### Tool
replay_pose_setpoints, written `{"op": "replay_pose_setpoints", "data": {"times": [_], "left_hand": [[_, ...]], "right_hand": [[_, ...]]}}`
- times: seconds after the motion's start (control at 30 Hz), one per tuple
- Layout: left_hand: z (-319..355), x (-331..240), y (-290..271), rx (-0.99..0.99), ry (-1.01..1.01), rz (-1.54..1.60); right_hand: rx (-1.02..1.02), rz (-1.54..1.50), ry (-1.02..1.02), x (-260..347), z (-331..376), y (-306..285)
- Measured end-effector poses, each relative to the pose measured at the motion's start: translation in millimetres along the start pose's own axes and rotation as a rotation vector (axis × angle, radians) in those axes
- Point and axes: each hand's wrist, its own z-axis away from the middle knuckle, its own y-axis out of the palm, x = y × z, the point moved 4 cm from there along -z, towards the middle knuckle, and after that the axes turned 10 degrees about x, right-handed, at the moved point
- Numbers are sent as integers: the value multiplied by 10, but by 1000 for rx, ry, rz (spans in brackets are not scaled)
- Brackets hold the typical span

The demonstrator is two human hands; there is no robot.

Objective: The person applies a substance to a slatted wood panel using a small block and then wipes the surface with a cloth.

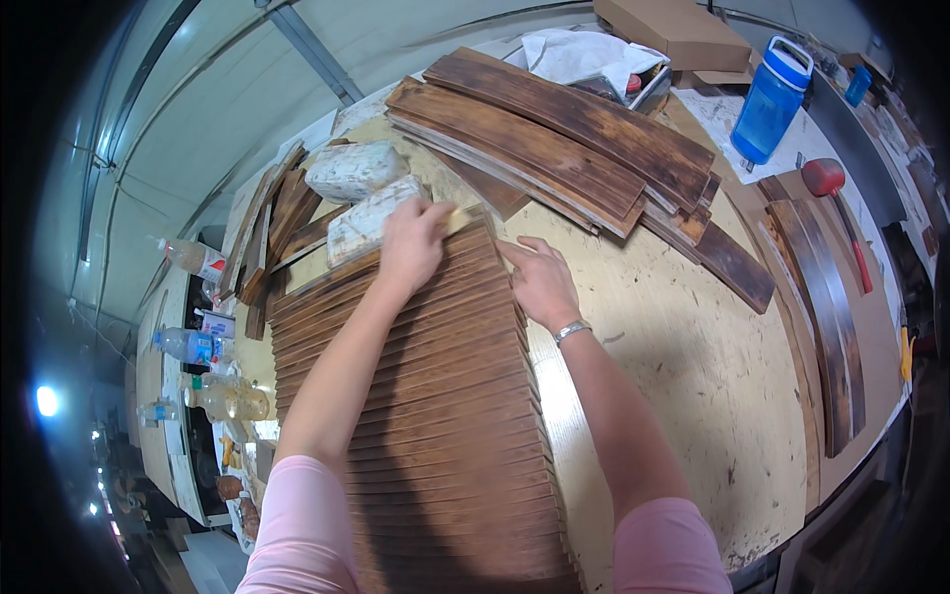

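A wide row of brown-stained wooden slats [445, 396] lies overlapped on the table, running from under my arms to the far end. My left hand [414, 243] is closed at the far end of the row, gripping a small pale yellow piece [461, 220]; motion blurs it, so its kind is unclear. My right hand [544, 284], with a watch at its wrist, rests against the right ends of the far slats, fingers stretched out and holding nothing. Two white wrapped blocks [371, 220] with brown smears sit just beyond the row, close to my left hand.
Dark stained planks [554, 139] are stacked at the back, and more boards [826, 327] lie at the right. A blue bottle [770, 104] and a red-headed tool [824, 178] stand near them. Loose boards [272, 228] and several plastic bottles [233, 401] line the left side.
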Motion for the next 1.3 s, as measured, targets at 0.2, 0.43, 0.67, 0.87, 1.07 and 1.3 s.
{"op": "replay_pose_setpoints", "data": {"times": [0.2, 0.43, 0.67, 0.87, 1.07, 1.3], "left_hand": [[299, 162, -199, -47, -307, -30], [119, -170, -104, 73, -353, 2], [804, 661, -466, -4, -703, -57], [300, -210, -154, -90, -391, 67], [578, 172, -191, 40, -563, 100], [1878, 1803, -803, -30, -871, -179]], "right_hand": [[21, -78, 70, 12, 17, -31], [37, -45, 62, 34, -12, -6], [42, -55, 110, 95, 14, -86], [67, -43, 106, -34, -4, -5], [67, -53, 128, 30, 14, -53], [45, -64, 136, -11, -12, 60]]}}
